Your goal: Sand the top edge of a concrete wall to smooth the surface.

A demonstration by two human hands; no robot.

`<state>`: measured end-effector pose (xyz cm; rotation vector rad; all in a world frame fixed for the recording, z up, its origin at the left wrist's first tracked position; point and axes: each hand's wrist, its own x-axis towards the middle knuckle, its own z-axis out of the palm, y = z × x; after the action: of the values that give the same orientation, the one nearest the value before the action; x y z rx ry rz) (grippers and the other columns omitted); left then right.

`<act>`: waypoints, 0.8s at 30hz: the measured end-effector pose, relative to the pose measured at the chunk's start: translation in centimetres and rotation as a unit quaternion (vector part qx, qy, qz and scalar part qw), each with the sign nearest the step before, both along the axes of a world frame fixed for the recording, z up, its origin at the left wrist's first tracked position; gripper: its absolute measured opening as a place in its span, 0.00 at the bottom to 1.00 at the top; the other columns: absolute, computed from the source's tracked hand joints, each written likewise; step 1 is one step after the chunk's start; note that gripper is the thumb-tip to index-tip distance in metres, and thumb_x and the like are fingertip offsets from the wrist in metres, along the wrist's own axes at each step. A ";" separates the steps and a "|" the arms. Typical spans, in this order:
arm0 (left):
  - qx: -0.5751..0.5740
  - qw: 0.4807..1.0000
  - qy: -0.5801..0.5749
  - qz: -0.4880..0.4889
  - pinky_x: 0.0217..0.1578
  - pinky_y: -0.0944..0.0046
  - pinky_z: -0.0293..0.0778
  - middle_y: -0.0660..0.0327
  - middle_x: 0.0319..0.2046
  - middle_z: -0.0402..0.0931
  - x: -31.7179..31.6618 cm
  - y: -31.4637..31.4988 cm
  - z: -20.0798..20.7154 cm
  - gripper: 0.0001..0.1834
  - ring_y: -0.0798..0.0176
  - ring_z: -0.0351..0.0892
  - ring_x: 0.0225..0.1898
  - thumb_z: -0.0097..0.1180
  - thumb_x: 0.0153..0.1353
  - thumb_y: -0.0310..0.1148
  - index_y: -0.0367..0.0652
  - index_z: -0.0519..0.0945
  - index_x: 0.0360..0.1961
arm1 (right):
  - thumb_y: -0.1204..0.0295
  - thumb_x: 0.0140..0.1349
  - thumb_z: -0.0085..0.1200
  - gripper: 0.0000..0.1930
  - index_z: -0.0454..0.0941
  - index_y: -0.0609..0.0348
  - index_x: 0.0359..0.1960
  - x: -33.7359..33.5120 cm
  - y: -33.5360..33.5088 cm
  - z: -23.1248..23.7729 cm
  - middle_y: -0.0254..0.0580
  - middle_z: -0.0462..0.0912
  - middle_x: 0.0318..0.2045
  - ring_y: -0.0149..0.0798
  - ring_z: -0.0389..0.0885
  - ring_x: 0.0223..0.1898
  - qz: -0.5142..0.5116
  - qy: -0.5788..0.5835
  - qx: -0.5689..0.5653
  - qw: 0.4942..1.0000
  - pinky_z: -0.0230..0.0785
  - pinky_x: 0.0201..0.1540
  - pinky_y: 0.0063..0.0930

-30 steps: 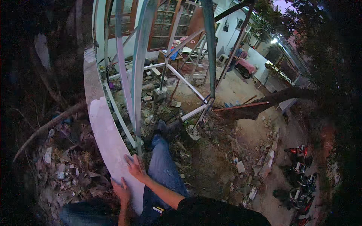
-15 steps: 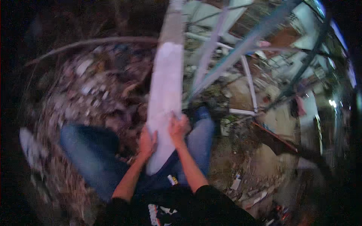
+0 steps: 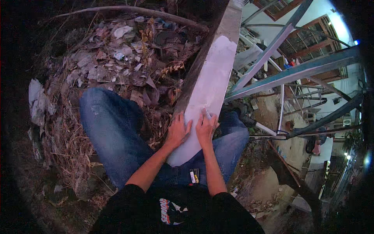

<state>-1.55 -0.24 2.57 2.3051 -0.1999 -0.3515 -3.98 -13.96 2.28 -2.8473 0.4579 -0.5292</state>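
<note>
Between my knees runs a long, narrow ledge [image 3: 208,74], its top coated white up to a ragged edge, with bare grey beyond. My left hand [image 3: 178,130] leans on the ledge's left edge, thumb apart from the fingers. Beside it, my right hand [image 3: 206,126] rests on the white top toward the right edge, fingers spread and pointing away from me. A pale patch shows between the right fingers; I cannot make out whether it is a thing or the coating. Both legs in blue jeans [image 3: 111,124] straddle the ledge.
Rubbish and dry leaves [image 3: 120,58] cover the ground at left, below a long curved branch [image 3: 128,8]. At right, a teal metal beam [image 3: 296,74] and other bars cross close to the ledge. A small lighter-like object [image 3: 194,176] lies at my lap.
The view has turned, so the ledge now slants to the right and the picture is sharper. My right hand has come from the right edge more onto the white top; my left stays at the left edge.
</note>
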 end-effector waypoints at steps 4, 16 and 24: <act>-0.019 1.000 -0.022 0.004 0.52 0.45 0.74 0.40 0.58 0.68 -0.1 0.2 -0.5 0.35 0.37 0.74 0.55 0.49 0.67 0.50 0.32 0.62 0.64 | 0.65 0.65 0.49 0.22 0.75 0.50 0.61 1.9 -0.3 0.6 0.57 0.71 0.49 0.57 0.69 0.53 0.004 0.043 0.045 0.998 0.61 0.54 0.52; -0.004 1.000 -0.030 -0.007 0.54 0.45 0.73 0.39 0.59 0.67 -0.2 -0.2 -1.5 0.37 0.37 0.74 0.55 0.48 0.68 0.51 0.31 0.60 0.66 | 0.67 0.60 0.52 0.26 0.71 0.52 0.63 2.9 -3.2 -0.6 0.62 0.69 0.55 0.61 0.67 0.58 0.023 0.069 0.024 0.997 0.60 0.55 0.62; -0.014 0.999 -0.029 0.002 0.53 0.47 0.74 0.40 0.55 0.70 0.0 -0.2 -0.6 0.35 0.38 0.74 0.55 0.49 0.67 0.50 0.32 0.63 0.64 | 0.66 0.61 0.54 0.28 0.69 0.49 0.65 2.7 -3.3 0.6 0.62 0.69 0.57 0.64 0.67 0.58 0.103 0.118 0.004 0.988 0.61 0.56 0.59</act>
<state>-1.54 -0.45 1.97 2.2898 -0.2285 -0.2776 -1.31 -17.27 2.90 -2.9159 0.1968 -0.1529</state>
